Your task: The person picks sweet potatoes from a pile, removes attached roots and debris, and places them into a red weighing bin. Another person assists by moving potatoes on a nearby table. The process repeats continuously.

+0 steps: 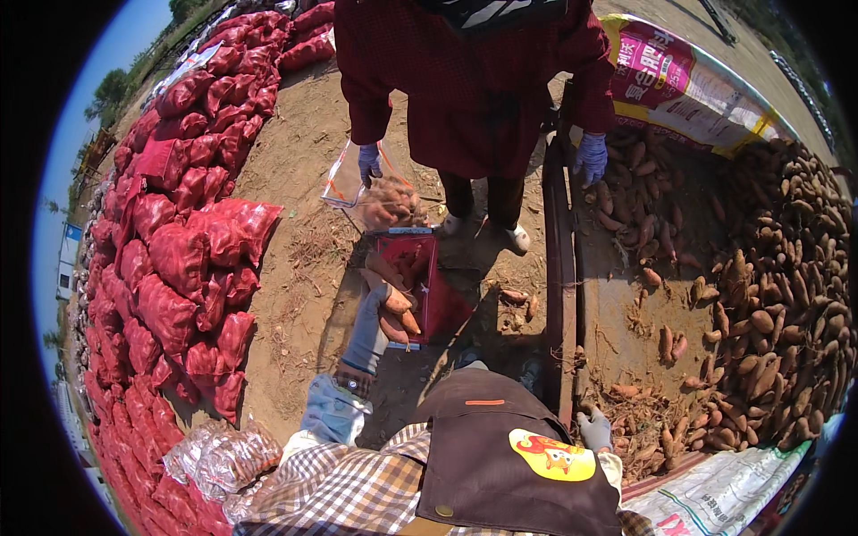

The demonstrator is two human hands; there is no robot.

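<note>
In a grey work glove, my left hand (pixel 369 328) grips several sweet potatoes (pixel 395 301) at the left side of a red mesh bag (pixel 448 315). The bag is held open on a metal frame (pixel 402 232), and more sweet potatoes (pixel 410 262) show in its mouth. My right hand (pixel 594 429), also gloved, is by the inner edge of the truck bed's rail (pixel 562 321). Its thumb and fingers are apart, with nothing seen between them. Loose roots and small sweet potatoes (pixel 637 429) lie just beyond it.
A person (pixel 462 100) in dark red stands opposite, one gloved hand by a clear bag of sweet potatoes (pixel 392 201). Filled red mesh bags (pixel 174 268) are stacked at left. A large sweet potato heap (pixel 771 321) covers the bed's right side. A few sweet potatoes (pixel 515 296) lie on the ground.
</note>
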